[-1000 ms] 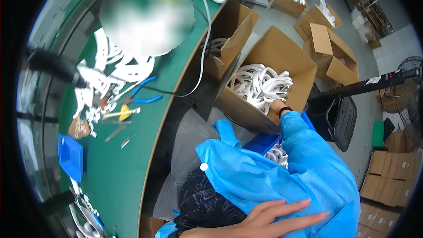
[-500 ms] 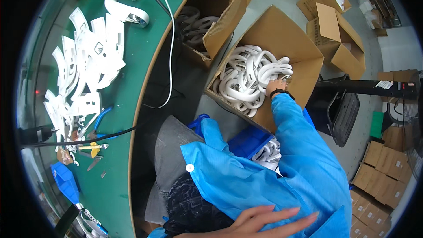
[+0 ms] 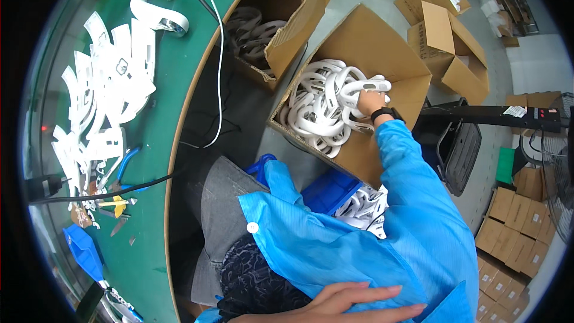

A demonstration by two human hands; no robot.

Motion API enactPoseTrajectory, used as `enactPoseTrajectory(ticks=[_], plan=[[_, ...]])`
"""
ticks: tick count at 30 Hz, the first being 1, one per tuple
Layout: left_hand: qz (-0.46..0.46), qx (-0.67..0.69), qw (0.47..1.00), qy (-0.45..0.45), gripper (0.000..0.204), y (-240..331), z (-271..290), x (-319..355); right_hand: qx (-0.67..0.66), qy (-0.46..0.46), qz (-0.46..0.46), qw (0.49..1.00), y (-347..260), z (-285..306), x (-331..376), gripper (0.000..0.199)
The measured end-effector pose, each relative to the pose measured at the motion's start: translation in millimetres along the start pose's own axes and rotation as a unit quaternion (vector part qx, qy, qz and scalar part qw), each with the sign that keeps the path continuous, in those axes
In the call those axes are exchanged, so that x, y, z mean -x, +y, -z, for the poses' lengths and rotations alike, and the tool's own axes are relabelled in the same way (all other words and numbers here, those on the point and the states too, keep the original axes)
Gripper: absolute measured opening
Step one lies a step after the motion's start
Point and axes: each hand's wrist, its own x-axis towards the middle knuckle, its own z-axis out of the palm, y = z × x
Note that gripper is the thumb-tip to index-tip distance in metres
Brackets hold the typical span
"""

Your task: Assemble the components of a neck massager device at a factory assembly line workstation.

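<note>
Right hand (image 3: 368,103) now lifting, grip pinching white curved part (image 3: 366,87), cardboard box (image 3: 382,48) full of them, left hand (image 3: 353,302) flat

The person wears a loose bright blue smock with long sleeves and a small white button at the front edge, grey trousers beneath, a dark patterned garment at the waist, and a black watch (image 3: 387,113) at the right wrist
</note>
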Motion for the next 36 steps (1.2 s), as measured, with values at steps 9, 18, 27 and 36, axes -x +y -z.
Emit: enactPoseTrajectory(ticks=[9,18,27,36], plan=[[0.078,-0.066,0.994,0.036,0.022,55,32,30,-0.388,0.058,0.184,0.901,18,268,173,0.034],[-0.022,-0.335,0.776,0.535,0.093,53,15,139,-0.637,-0.138,0.501,0.570,-85,366,316,0.053],[-0.234,-0.259,0.589,0.729,0.037,46,5,262,-0.517,-0.293,0.638,0.490,-290,350,423,0.042],[-0.456,-0.121,0.614,0.633,0.049,55,-11,304,-0.376,-0.362,0.713,0.468,-351,342,496,0.046]])
